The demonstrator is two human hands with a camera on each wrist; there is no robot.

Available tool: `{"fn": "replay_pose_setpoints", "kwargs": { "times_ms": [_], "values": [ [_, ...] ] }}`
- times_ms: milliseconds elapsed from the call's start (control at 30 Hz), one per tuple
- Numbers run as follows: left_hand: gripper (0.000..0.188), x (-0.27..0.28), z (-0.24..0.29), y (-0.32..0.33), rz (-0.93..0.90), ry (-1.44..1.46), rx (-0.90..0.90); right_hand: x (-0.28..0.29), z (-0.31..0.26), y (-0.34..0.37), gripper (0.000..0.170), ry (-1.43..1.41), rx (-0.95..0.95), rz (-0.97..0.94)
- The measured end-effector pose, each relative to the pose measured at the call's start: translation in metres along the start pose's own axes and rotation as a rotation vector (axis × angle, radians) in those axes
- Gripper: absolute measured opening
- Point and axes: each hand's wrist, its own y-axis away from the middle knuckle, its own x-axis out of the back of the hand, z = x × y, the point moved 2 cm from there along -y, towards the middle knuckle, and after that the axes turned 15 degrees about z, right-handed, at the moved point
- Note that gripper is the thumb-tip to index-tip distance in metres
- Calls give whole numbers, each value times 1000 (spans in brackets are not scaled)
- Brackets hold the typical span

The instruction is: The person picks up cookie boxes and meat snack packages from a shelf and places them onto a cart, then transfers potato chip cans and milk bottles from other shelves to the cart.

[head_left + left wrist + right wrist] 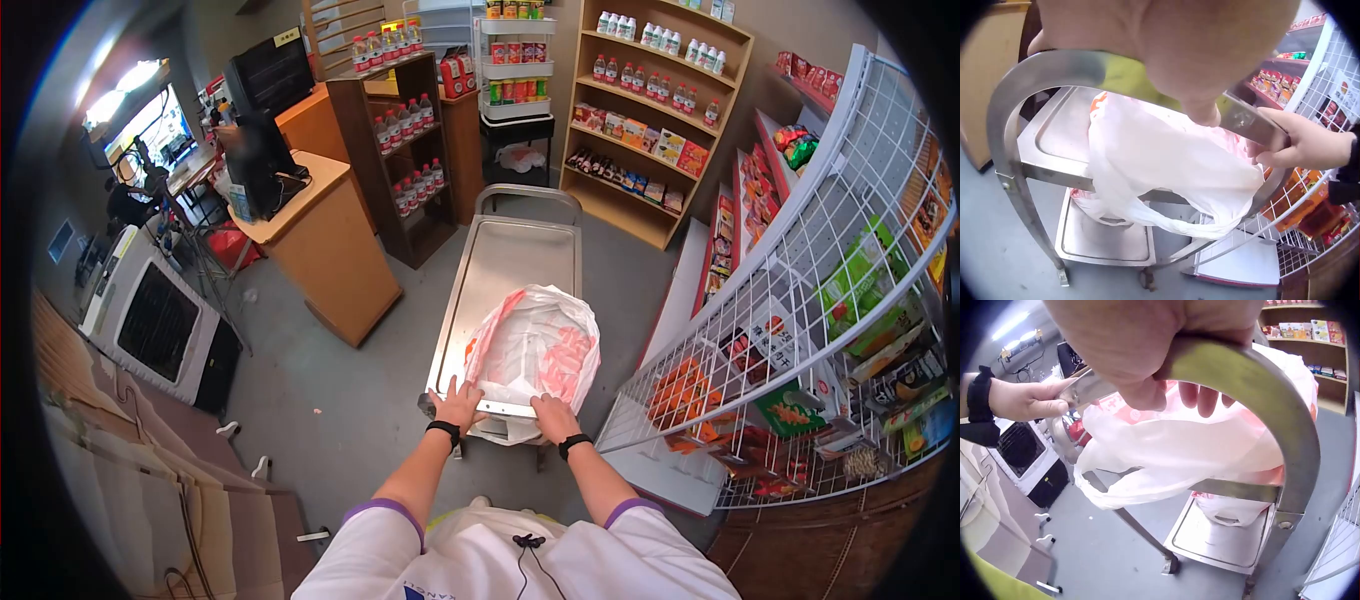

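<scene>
My left hand (458, 405) grips the left side of a metal cart's push handle (508, 408). The right hand (554, 416) holds the same bar farther right, its fingers curled over it in the right wrist view. Just beyond the bar, a white and red plastic bag (530, 350) sits on the cart's top tray (500, 250), its mouth spread wide. Loops of its white plastic (1147, 212) hang down below the handle in the left wrist view. Another white bag (1229, 509) rests on the lower tray (1210, 540).
Close on the right stands a white wire rack (780, 350) of packaged snacks. Ahead are a wooden shelf (640, 215) with bottles and boxes, and a dark shelf (410, 240) of bottles. A wooden counter (320, 260) and a white appliance (155, 315) stand left on grey floor.
</scene>
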Motion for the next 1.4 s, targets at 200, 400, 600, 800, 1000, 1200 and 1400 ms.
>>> {"fn": "replay_pose_setpoints", "kwargs": {
  "times_ms": [200, 400, 600, 800, 1000, 1200, 1400],
  "values": [
    [52, -4, -7, -53, -12, -2, -23, 1, 16, -44, 25, 24, -37, 19],
    [55, -10, -17, -112, -29, 14, -58, -5, 35, -91, 26, 79, -96, 37],
    [56, -14, -26, -159, -68, -20, -86, -11, 58, -128, 31, 10, -92, 17],
    [64, -19, -29, -211, -95, -44, -99, -13, 88, -171, 28, -32, -72, -37],
    [78, -21, -12, -265, -174, -158, 13, -17, 123, -213, 22, -119, -61, -43],
    [77, -30, -13, -314, -160, -183, 17, -15, 149, -252, 22, -200, -107, -37],
    [74, -40, -17, -368, -98, -98, -26, -12, 175, -294, 22, -198, -123, -6]
  ]
}}
